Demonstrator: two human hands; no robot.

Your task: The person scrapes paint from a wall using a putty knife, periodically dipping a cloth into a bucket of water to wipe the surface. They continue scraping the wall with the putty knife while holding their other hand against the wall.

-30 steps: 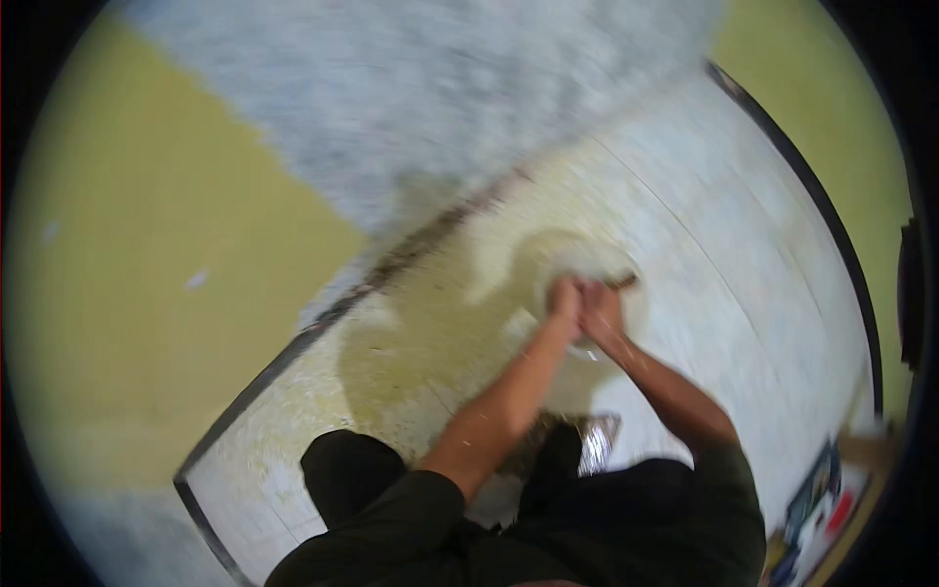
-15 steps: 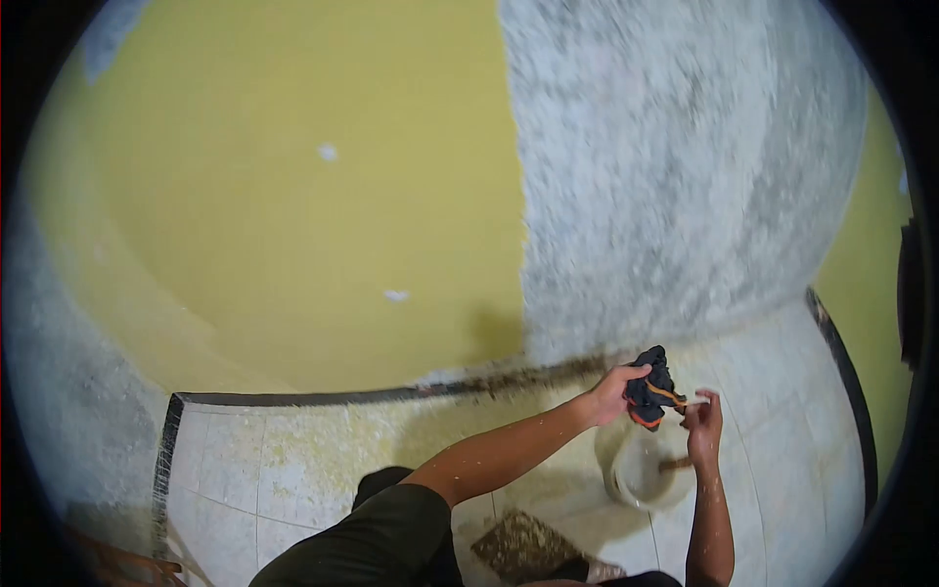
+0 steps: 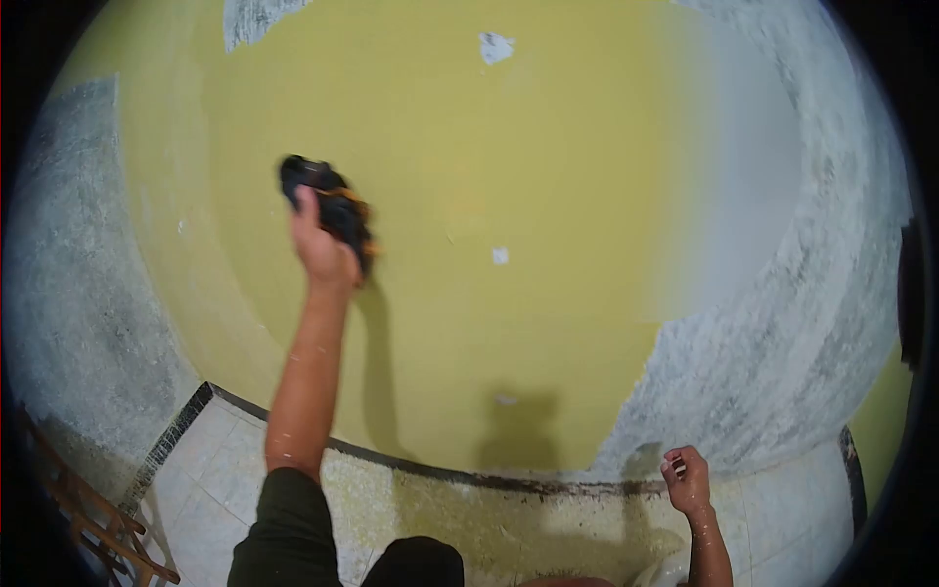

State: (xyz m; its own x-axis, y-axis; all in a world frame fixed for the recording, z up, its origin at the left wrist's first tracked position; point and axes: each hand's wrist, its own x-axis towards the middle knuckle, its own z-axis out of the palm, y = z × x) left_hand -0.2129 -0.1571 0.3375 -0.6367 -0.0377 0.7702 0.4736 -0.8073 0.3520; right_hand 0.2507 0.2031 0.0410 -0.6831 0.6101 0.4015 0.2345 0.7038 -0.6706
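Note:
My left hand (image 3: pixel 323 245) grips a bunched black cloth with orange trim (image 3: pixel 337 210), held up against the yellow painted wall (image 3: pixel 440 127) at the left. The cloth is a little blurred by motion, and its far side is hidden. Low on the right, my right hand (image 3: pixel 688 479) is in front of the wall's foot, fingers loosely bent with a gap between them and nothing visible inside. Below that hand, the rim of a pale bucket (image 3: pixel 665 569) shows partly, cut off by the frame and my forearm.
Bare grey patches of wall (image 3: pixel 763 391) lie at the right and another (image 3: pixel 68 245) at the left. A dark skirting strip (image 3: pixel 391 460) runs along the wall's foot above the pale tiled floor (image 3: pixel 210 460), which is flecked with yellow scrapings. Wooden furniture (image 3: pixel 93 519) stands at lower left.
My left hand has carried the cloth from over the bucket up and left to the wall. My right hand has parted from the cloth and is lower. The view has tilted up and left.

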